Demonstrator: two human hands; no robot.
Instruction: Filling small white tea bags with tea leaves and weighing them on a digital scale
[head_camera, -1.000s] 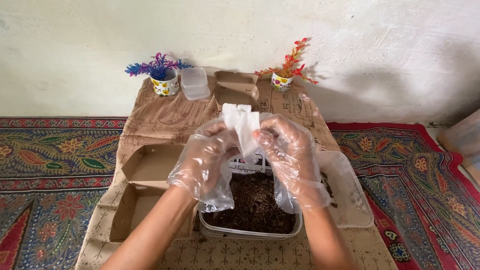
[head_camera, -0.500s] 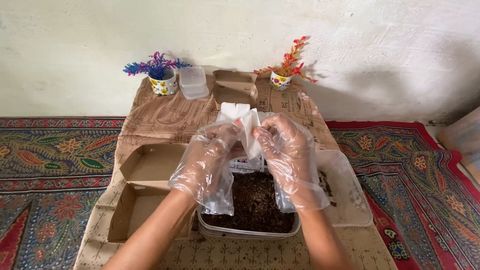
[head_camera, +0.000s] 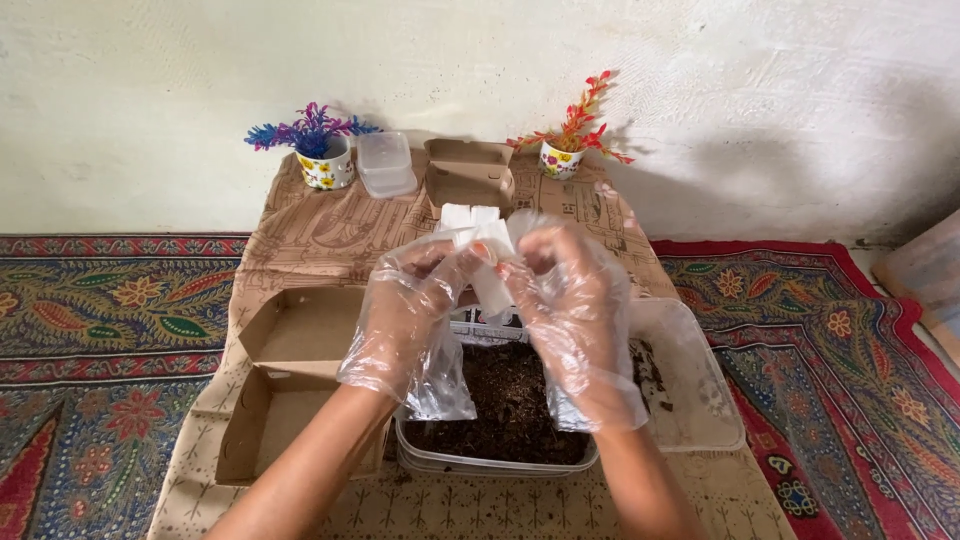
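1. Seen from above, looking down at two bare forearms with loose clear plastic gloves on both hands, raised over a low surface draped in brown patterned paper (head_camera: 330, 235).
2. Left hand (head_camera: 415, 300) and right hand (head_camera: 565, 300) brought close together, fingertips pinched shut on a small white paper pouch (head_camera: 487, 262), one hand at each side of it.
3. Pouch held in the air above the far end of a clear plastic tub (head_camera: 500, 462) filled with dark soil (head_camera: 510, 400), near the front edge of the paper-covered surface.
4. Judged step in hand: pulling or spreading the pouch's top apart, both grips tight on its edges; whether it is open yet cannot be told.
5. Next move, as a judgement: keeping the pinch firm while parting the sides evenly, with the pouch kept over the soil so anything that falls lands in the tub.
6. Clear plastic lid (head_camera: 690, 385) lying just beside the tub on the right, flecked with bits of soil.
7. Open brown cardboard box (head_camera: 290, 385) lying to the left of the tub, toward the front left corner.
8. Along the back edge, against a white wall: a flowered cup with a blue and purple plant (head_camera: 320, 150), small stacked clear containers (head_camera: 387, 165), another brown cardboard box (head_camera: 470, 175), and a flowered cup with a red and orange plant (head_camera: 572, 140).
9. Ornate red, green and gold carpet (head_camera: 110, 330) spread across the floor on both sides.
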